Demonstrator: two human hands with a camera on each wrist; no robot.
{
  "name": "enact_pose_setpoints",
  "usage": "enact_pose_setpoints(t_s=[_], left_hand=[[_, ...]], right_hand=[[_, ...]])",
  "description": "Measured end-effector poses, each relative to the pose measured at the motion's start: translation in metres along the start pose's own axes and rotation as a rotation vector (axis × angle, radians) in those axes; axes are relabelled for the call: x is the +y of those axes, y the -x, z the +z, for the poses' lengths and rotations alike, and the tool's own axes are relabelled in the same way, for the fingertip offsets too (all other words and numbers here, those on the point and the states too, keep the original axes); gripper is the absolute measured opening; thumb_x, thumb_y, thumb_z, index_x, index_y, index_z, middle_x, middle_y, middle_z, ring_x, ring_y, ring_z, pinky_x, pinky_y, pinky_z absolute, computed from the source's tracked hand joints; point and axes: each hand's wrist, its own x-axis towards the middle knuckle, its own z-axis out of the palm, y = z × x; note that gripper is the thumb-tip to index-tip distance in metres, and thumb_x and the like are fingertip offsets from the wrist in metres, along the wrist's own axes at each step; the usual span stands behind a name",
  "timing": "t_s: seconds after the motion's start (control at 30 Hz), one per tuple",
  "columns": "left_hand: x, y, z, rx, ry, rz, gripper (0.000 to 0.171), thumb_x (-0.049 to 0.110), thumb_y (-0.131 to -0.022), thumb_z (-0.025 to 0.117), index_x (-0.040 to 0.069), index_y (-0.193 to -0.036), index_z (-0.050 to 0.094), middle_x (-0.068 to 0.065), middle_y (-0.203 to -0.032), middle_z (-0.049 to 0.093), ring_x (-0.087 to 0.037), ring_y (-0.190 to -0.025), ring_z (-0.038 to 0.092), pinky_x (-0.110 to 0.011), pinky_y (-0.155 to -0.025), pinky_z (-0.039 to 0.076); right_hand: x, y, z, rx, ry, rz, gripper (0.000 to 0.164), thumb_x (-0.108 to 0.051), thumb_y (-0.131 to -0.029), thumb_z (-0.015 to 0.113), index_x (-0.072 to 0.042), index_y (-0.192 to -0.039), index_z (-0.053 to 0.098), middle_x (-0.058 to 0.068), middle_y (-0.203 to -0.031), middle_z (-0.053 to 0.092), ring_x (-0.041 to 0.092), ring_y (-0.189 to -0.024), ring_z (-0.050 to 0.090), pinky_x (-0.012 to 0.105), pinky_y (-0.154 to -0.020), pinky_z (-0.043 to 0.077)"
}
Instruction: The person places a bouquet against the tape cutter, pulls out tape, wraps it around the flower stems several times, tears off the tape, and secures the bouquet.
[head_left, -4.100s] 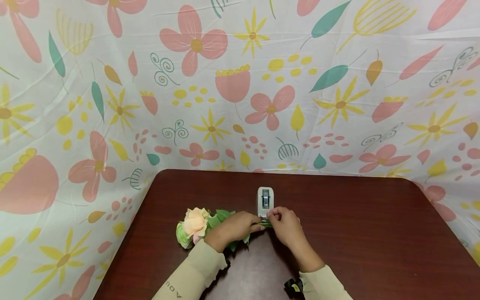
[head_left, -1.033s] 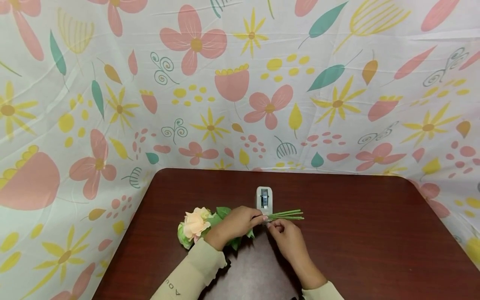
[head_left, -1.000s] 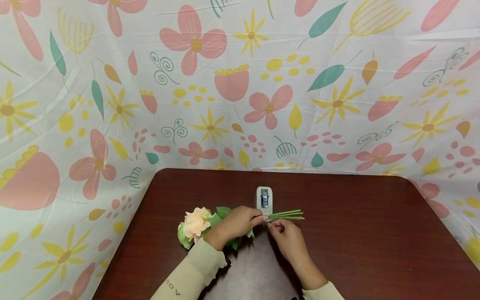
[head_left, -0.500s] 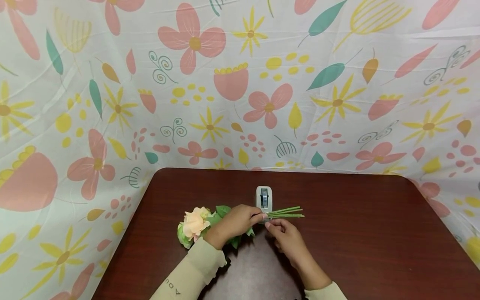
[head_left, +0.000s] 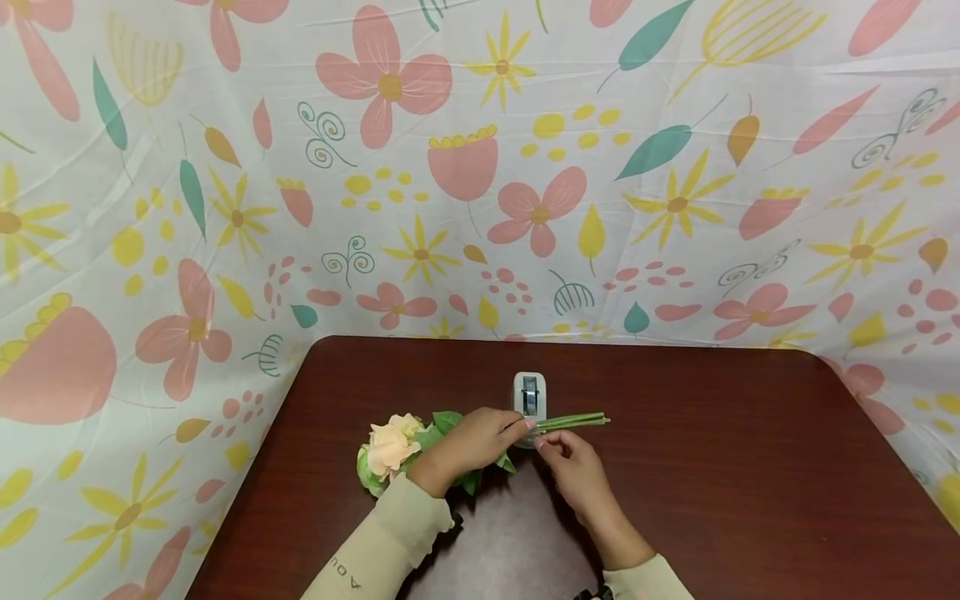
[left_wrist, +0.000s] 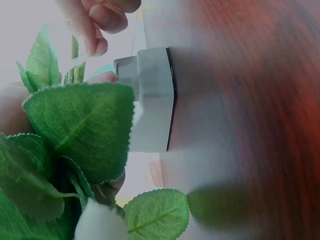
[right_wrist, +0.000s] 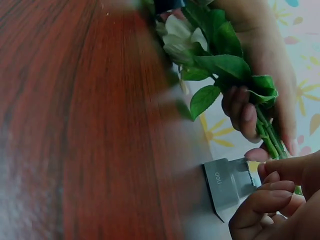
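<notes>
A: Left hand (head_left: 468, 442)?
B: Wrapped round the bouquet (head_left: 420, 446), fingers curled over the stems (head_left: 573, 422) just behind the leaves. Clamped on it. In the right wrist view its fingers (right_wrist: 240, 107) curl under the green stalks.

A: Where's the bouquet?
B: Lying sideways on the table (head_left: 712, 467), left of centre. Peach bloom (head_left: 390, 444) points left, stems point right, poking out past the left hand and crossing in front of the dispenser (head_left: 529, 395).

A: Dispenser?
B: Small grey tape dispenser, upright on the table just behind the hands, cutter end toward the person. The left wrist view shows it as a grey block (left_wrist: 150, 100) just beside the leaves (left_wrist: 80, 125). The right wrist view shows its toothed edge (right_wrist: 247, 167).

A: Right hand (head_left: 570, 471)?
B: At the dispenser's near end, just below the stems. Fingertips bunched together in a pinch right at the cutter. The right wrist view shows the fingers (right_wrist: 265, 200) curled up against the toothed edge. Whether tape is between them I cannot tell; too blurry.

A: Hands touching?
B: Nearly; fingertips very close at the stems. Contact unclear.

A: Anything else?
B: Floral cloth (head_left: 480, 167) hangs behind and around the table. Beige sleeves (head_left: 382, 550) on both arms.
</notes>
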Motion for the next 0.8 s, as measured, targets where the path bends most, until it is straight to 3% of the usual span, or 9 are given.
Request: enact_pose_setpoints(t_s=[0.1, 0.2, 0.37, 0.57, 0.8], left_hand=[[0.001, 0.0, 0.0, 0.008, -0.006, -0.018, 0.046, 0.054, -0.108, 0.033, 0.027, -0.104, 0.07, 0.008, -0.096, 0.07, -0.002, -0.081, 0.061, -0.027, -0.074, 0.05], [0.001, 0.0, 0.0, 0.008, 0.003, -0.021, 0.043, 0.052, -0.108, 0.034, 0.028, -0.105, 0.07, 0.008, -0.1, 0.071, -0.001, -0.083, 0.062, -0.027, -0.075, 0.051], [0.002, 0.0, -0.001, 0.013, 0.037, -0.016, 0.043, 0.051, -0.108, 0.036, 0.024, -0.097, 0.067, 0.002, -0.089, 0.069, -0.004, -0.069, 0.055, -0.026, -0.067, 0.046], [0.002, 0.0, 0.0, 0.034, 0.039, 0.008, 0.045, 0.05, -0.108, 0.036, 0.019, -0.093, 0.065, 0.002, -0.074, 0.059, -0.007, -0.058, 0.046, -0.025, -0.061, 0.04], [0.001, -0.001, -0.001, 0.052, 0.051, 0.01, 0.051, 0.053, -0.107, 0.035, 0.014, -0.091, 0.064, 0.005, -0.064, 0.043, -0.009, -0.053, 0.036, -0.024, -0.057, 0.035]], right_hand=[[0.0, -0.001, 0.001, 0.036, 0.075, -0.041, 0.02, -0.021, -0.099, 0.066, -0.002, -0.101, 0.071, 0.005, -0.079, 0.061, 0.01, -0.068, 0.05, 0.024, -0.061, 0.042], [0.001, -0.004, 0.003, 0.056, 0.114, -0.053, 0.02, -0.022, -0.1, 0.065, -0.003, -0.099, 0.07, 0.007, -0.082, 0.063, 0.011, -0.07, 0.051, 0.024, -0.063, 0.042], [0.001, -0.007, 0.006, 0.087, 0.098, -0.055, 0.018, -0.019, -0.1, 0.064, -0.003, -0.098, 0.07, 0.005, -0.08, 0.061, 0.011, -0.066, 0.048, 0.023, -0.059, 0.04], [-0.001, -0.01, 0.012, 0.138, 0.04, -0.072, 0.017, -0.014, -0.098, 0.065, 0.0, -0.105, 0.072, 0.007, -0.085, 0.065, 0.01, -0.072, 0.051, 0.023, -0.063, 0.043], [-0.003, -0.012, 0.014, 0.143, -0.031, -0.049, 0.021, -0.016, -0.099, 0.064, 0.002, -0.106, 0.07, 0.0, -0.074, 0.055, 0.007, -0.06, 0.046, 0.023, -0.054, 0.04]])
